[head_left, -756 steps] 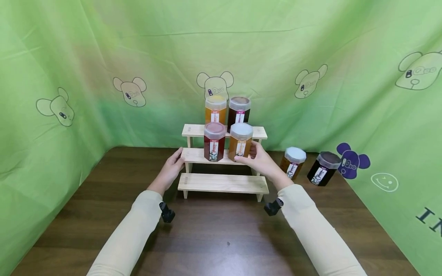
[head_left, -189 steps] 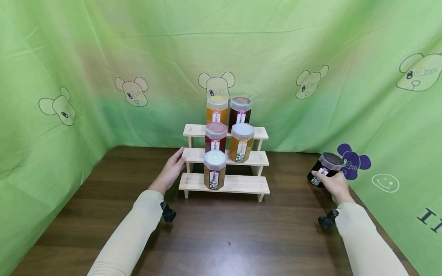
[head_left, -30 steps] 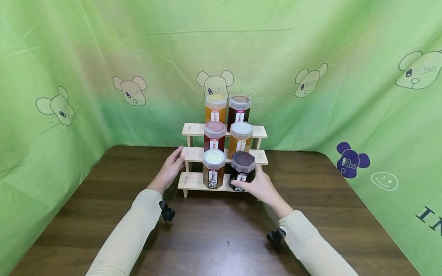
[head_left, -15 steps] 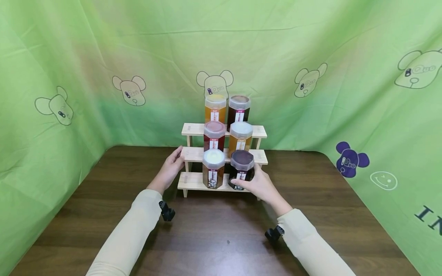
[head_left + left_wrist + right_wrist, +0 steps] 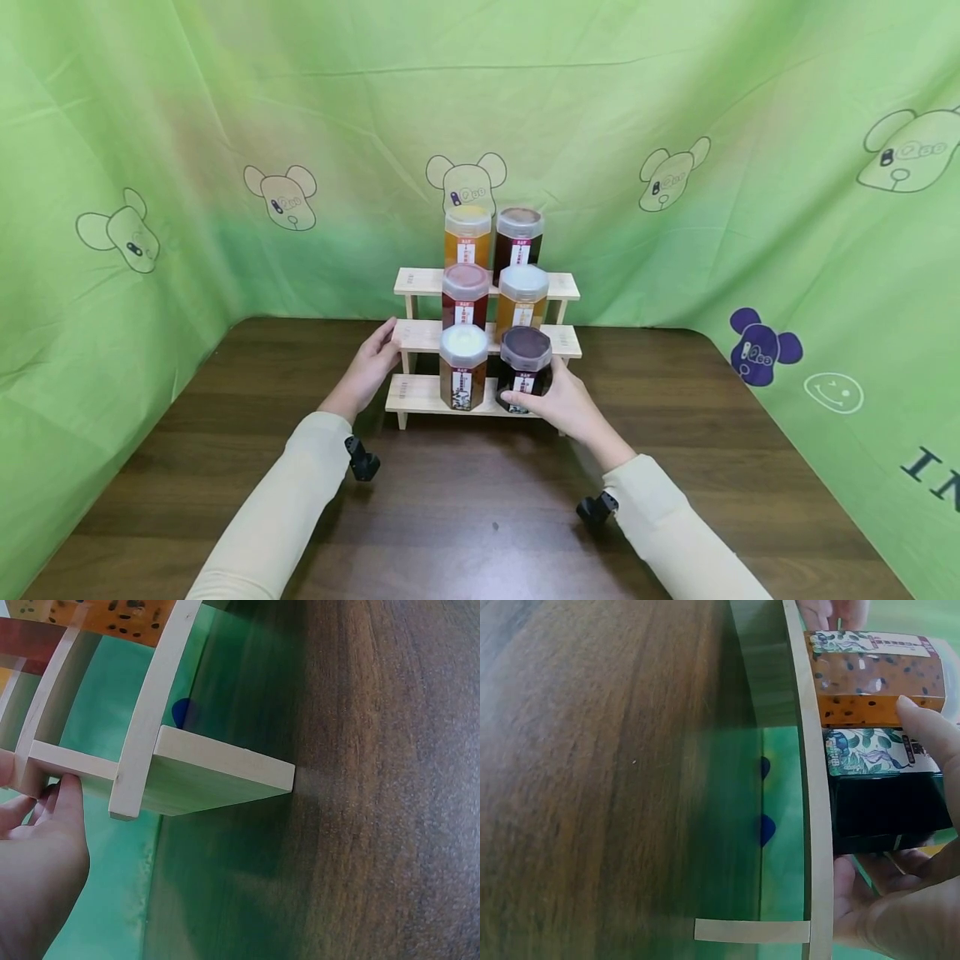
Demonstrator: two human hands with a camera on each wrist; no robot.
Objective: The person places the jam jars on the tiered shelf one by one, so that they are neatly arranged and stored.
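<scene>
A three-step wooden display stand [image 5: 423, 396] bears two jars on each step. My left hand [image 5: 367, 369] holds the left end of its middle step, fingers and thumb at the wood edge [image 5: 75, 759]. On the bottom step my right hand [image 5: 566, 406] grips a dark jar [image 5: 527, 348], thumb in front and fingers round its right side; the right wrist view shows that jar [image 5: 885, 806] standing on the board. Beside it is a white-lidded amber jar [image 5: 463, 367] with dark specks. Behind stand a red jar [image 5: 465, 292] and a honey-coloured jar [image 5: 523, 292].
On the top step are a yellow-orange jar [image 5: 467, 237] and another dark jar [image 5: 519, 237]. The stand sits on a brown wooden table [image 5: 480, 500]. A green cloth [image 5: 360, 125] with printed bear heads hangs behind and along the sides.
The dark jar went from the table's right side to the bottom step, in my right hand. Earlier, the white-lidded amber jar came onto that step too. Over the last half second almost nothing moves.
</scene>
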